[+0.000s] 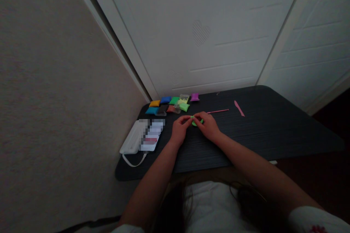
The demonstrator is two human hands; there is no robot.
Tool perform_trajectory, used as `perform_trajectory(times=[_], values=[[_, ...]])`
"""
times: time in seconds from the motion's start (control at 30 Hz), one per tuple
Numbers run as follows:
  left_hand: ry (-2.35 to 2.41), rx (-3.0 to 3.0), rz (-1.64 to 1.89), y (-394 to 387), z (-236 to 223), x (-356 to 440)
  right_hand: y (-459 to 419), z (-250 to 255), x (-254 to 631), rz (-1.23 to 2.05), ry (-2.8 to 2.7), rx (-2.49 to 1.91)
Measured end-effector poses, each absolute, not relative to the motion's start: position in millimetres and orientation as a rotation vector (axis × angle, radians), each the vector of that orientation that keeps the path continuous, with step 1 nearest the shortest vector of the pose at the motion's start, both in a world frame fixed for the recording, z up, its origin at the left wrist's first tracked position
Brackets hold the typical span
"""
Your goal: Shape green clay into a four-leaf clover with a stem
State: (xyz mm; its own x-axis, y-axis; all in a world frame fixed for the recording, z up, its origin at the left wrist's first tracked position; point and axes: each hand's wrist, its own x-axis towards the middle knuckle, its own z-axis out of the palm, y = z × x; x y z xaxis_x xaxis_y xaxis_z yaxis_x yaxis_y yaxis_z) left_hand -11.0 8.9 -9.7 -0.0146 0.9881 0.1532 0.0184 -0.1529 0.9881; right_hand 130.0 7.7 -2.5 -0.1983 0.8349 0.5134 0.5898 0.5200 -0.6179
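Observation:
My left hand [179, 129] and my right hand [209, 126] meet over the middle of the dark table, fingertips touching. Between them is a small bit of bright green modelling clay [192, 117], pinched from both sides. More green clay [194, 123] shows just below the fingertips, partly hidden by my right hand; I cannot tell whether the two pieces are joined. Beyond my right hand lies a thin pink modelling stick [218, 111]. Farther right is a flat pink plastic knife [239, 108].
Several coloured clay packets, among them an orange one [155, 103], a blue one [165, 100] and a purple one [194, 97], lie along the back left. A white case [133, 140] with a strap and a blurred screen or card [153, 134] rest at the left. Behind the table [262, 131] stands a white panelled door [229, 18].

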Motion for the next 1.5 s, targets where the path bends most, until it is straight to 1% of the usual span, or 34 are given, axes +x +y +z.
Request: perform_trajectory(times=[0.13,0.27,0.4,0.5,0.87,1.3,1.5], values=[[1.102,1.188,1.396,12.5,-13.5,-11.3,8.4,-3.5,129.2,0.362,-1.932,-1.167],[1.036,1.103,1.335,11.9,-14.8,-7.4,8.9,-3.0,130.5,0.394,-1.878,-1.195],[1.089,1.214,1.242,9.0,-10.7,-5.5,10.0,-2.7,133.1,0.496,-1.794,-1.206],[1.162,1.289,1.247,8.6,-8.2,-7.1,11.0,-3.7,133.8,0.540,-1.779,-1.221],[1.289,1.439,1.292,10.8,-13.5,-12.7,7.2,-2.3,132.7,0.532,-1.829,-1.189],[1.252,1.455,1.274,9.2,-8.4,-11.5,7.8,-4.1,132.6,0.566,-1.847,-1.168],[1.230,1.454,1.264,7.3,-6.9,-10.9,11.1,-6.3,133.6,0.662,-1.756,-1.148]])
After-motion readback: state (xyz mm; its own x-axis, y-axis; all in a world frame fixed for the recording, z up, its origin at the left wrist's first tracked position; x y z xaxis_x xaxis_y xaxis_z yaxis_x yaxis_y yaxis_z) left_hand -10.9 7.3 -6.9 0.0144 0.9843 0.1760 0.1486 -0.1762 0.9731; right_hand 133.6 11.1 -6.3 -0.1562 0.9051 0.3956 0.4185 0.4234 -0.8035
